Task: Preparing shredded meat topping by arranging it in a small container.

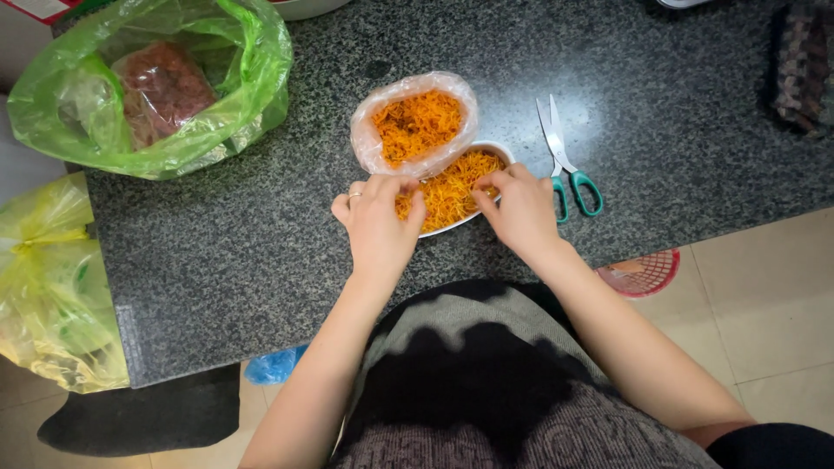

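Note:
A white oval bowl [501,151] full of thin orange strands [452,187] sits on the dark speckled counter [261,243]. My left hand [378,221], with a ring on one finger, rests on the bowl's near left side, fingertips in the strands. My right hand [521,208] pinches strands at the bowl's right side. A clear plastic bag [415,126] holding more orange strands leans on the bowl's far rim.
Scissors with green handles [565,165] lie just right of the bowl. A green plastic bag [152,82] with a reddish packet sits at the far left. A yellow bag [52,278] hangs off the counter's left edge. A red basket [643,274] stands on the floor.

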